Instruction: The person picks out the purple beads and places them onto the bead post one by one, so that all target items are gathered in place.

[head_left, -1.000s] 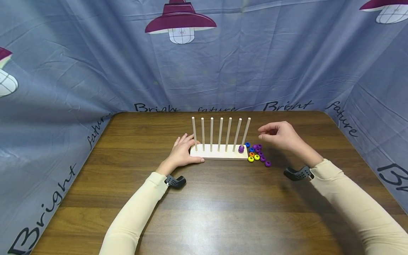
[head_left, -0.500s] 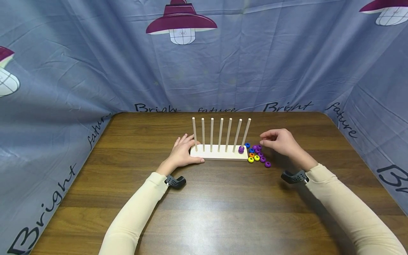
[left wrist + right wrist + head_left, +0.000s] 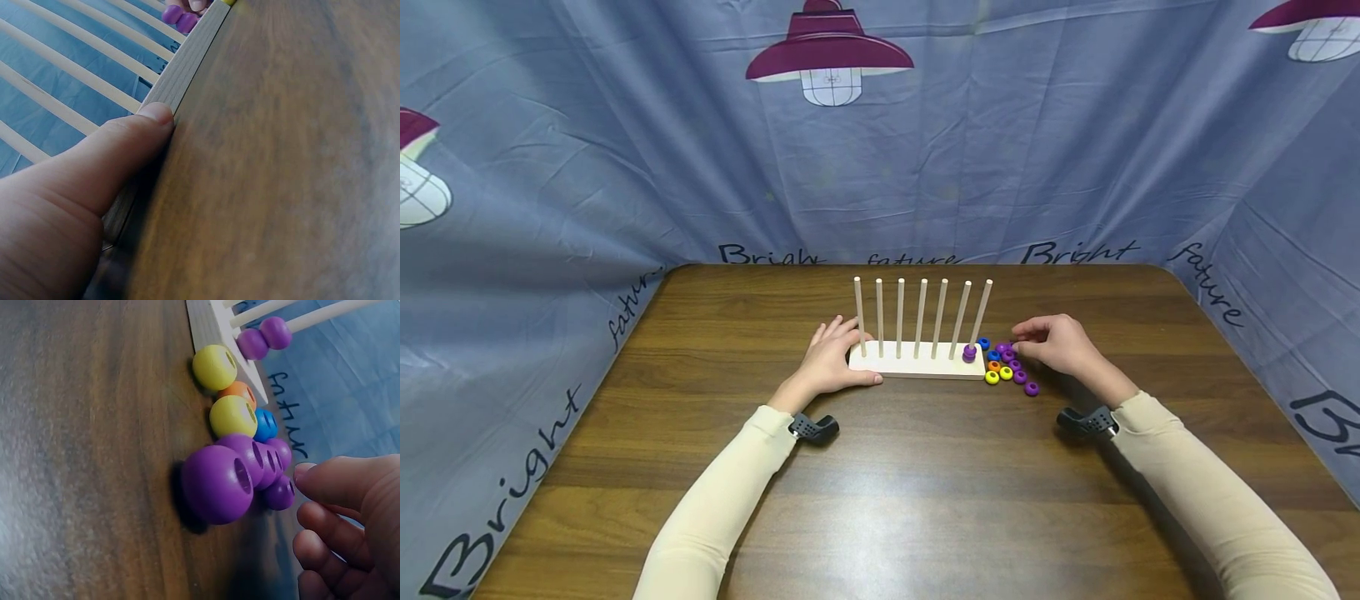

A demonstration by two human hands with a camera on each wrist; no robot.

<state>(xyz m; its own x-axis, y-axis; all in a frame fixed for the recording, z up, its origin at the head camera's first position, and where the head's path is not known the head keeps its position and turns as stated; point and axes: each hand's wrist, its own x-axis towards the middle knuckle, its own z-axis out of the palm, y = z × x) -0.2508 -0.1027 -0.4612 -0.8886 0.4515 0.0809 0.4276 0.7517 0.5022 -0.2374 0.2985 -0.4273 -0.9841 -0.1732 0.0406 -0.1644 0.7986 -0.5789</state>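
A pale wooden peg board (image 3: 902, 365) with several upright pegs stands on the table. My left hand (image 3: 831, 360) grips its left end, the thumb on the front edge and the fingers spread behind. In the left wrist view the thumb (image 3: 134, 134) presses that edge. Two purple beads (image 3: 265, 339) are stacked on the rightmost peg. My right hand (image 3: 1060, 343) is at the back right of the loose beads, fingers bent with a gap to the thumb. Nearest its fingertips lies a purple bead (image 3: 280, 492); whether they touch it I cannot tell.
Beside the board's right end lie loose beads: several purple (image 3: 1032, 389), two yellow (image 3: 992, 377), an orange one (image 3: 994, 366) and two blue (image 3: 984, 343). A blue printed curtain (image 3: 880, 167) hangs around the brown wooden table (image 3: 895, 483).
My right hand has come down and slightly nearer to the loose purple beads. The left hand stays on the peg board, and the beads lie as before.
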